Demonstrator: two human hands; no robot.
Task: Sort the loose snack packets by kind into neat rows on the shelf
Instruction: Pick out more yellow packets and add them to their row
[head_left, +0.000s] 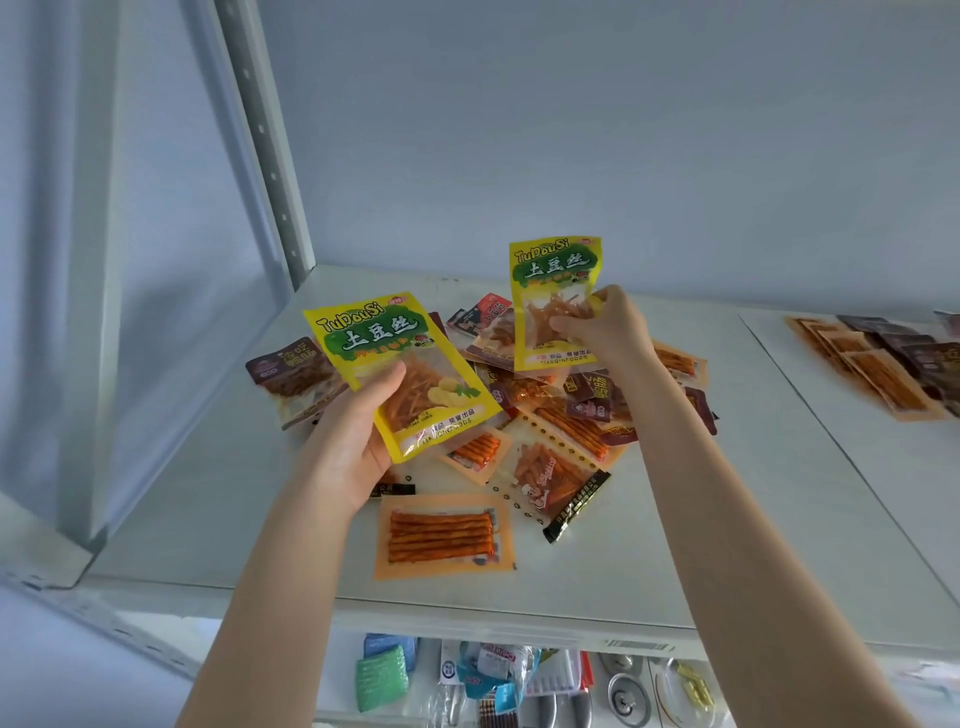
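A white metal shelf (208, 509) is filling most of the view, with a perforated upright post (265, 140) rising at its back left corner and a pale wall standing behind. On the neighbouring board to the right, a sorted row (883, 364) of orange and dark brown packets is lying overlapped, well apart from the rest. In the middle of the shelf a loose pile of snack packets (561, 415) is sprawling unsorted: dark brown ones, clear ones showing red-orange sticks and orange-edged ones are lying across one another. Below the shelf's front edge, mixed goods (488, 670) in clear wrappers are showing, a green pack among them, too blurred to name. Both hands are reaching in over the pile, held apart, each gripping a yellow packet with green lettering and a clear window showing pale orange shreds inside. The left hand (353, 436) is clasping the near yellow packet (410, 364) by its lower left edge, thumb laid across the front, and the packet is tilting. The right hand (608, 327) is pinching the far yellow packet (553, 291) at its right side, holding it upright above the back of the pile. Nearest the front edge, one orange packet (441, 535) holding a row of red sticks is lying flat, just beside a clear packet with a black strip (561, 488).
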